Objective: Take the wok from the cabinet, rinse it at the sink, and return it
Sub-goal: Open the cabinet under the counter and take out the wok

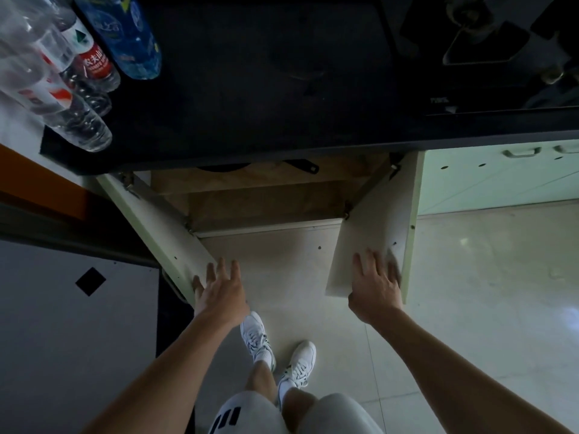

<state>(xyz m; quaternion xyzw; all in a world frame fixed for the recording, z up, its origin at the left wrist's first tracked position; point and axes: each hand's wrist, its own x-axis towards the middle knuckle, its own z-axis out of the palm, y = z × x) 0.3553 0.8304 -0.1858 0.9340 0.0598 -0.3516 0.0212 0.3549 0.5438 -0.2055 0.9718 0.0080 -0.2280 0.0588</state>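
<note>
A person stood before the open cabinet point(266, 202) under the dark worktop point(250, 89), one hand on each door. The left hand point(219, 291) touched the free edge of the left door point(163, 227), fingers straight and spread. The right hand point(376, 285) lay flat on the inner face of the right door point(372, 227), fingers likewise straight. Neither grip held anything; both were apart.

A dark rounded rim, probably the wok point(224, 166), showed on the upper shelf just beneath the worktop's front edge, with a black handle point(302, 166) to its right. The edge hid most of it.

With the wok inside and both doors standing wide, the step in hand looked like either opening the doors before the take or closing them after the return; the view could not settle which. If the former, the next move called for a crouch and a reach under the front edge to the handle.

Plastic bottles point(78, 76) crowded the worktop's left end.
</note>
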